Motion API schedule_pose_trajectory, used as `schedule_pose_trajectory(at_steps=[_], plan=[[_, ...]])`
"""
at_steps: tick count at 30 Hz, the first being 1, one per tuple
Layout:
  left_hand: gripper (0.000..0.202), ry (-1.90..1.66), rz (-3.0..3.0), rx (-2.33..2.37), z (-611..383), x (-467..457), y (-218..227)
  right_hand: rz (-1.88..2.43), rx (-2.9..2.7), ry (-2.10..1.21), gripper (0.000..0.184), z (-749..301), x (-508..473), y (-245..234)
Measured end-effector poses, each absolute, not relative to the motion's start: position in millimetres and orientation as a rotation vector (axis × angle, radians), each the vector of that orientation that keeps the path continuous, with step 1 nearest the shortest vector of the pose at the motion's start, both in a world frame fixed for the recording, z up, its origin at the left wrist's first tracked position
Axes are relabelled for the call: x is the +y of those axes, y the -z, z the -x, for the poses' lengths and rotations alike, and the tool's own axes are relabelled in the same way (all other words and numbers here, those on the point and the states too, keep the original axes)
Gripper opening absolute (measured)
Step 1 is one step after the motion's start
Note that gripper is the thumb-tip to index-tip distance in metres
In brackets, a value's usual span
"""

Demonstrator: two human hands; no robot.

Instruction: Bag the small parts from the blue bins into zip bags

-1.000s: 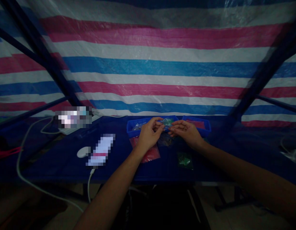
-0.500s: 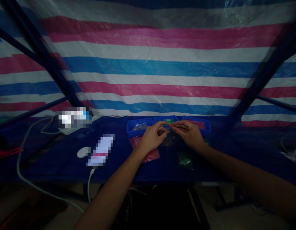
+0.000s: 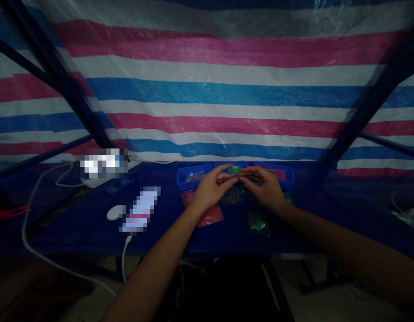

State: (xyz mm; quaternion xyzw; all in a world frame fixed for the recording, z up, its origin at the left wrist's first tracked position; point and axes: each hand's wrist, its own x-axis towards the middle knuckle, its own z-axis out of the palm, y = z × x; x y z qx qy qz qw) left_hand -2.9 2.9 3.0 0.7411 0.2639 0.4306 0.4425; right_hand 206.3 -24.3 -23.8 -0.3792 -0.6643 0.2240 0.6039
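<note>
My left hand (image 3: pixel 212 188) and right hand (image 3: pixel 264 185), parted a second earlier, had nearly met at the fingertips; grip on anything: could not tell. Judged fingerwork ongoing. Clear packet (image 3: pixel 231 197) lay beneath, before blue trays (image 3: pixel 288 184) along the table's (image 3: pixel 170 228) far edge.

head camera | near, above table (image 3: pixel 223 241) | faces forward, down (wide view)

Left grip (image 3: pixel 212 188) beside right grip (image 3: pixel 264 187)
</note>
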Motion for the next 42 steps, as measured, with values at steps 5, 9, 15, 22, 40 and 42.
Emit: schedule_pose_trajectory(at_steps=[5, 9, 15, 22, 40, 42], plan=[[0.024, -1.103, -2.084, 0.807, 4, 1, -6, 0.957, -1.565, -0.387, 0.022, -210, -22, 23], [0.017, -1.107, -2.209, 0.921, 3, 4, -7, 0.994, -1.672, -0.391, 0.022, -208, -23, 24], [0.016, -1.047, -2.511, 0.864, 4, 2, -5, 1.053, -1.649, -0.394, 0.022, -210, -25, 22], [0.027, -0.63, -2.845, 0.426, -13, -18, 4, 0.994, -1.493, -0.399, 0.025, -215, -25, 16], [0.021, -0.473, -2.938, 0.439, -15, -15, 10, 1.023, -1.571, -0.44, 0.027, -209, -26, 20], [0.02, -0.455, -2.97, 0.452, -16, -13, 12, 1.029, -1.577, -0.437, 0.027, -209, -26, 20]])
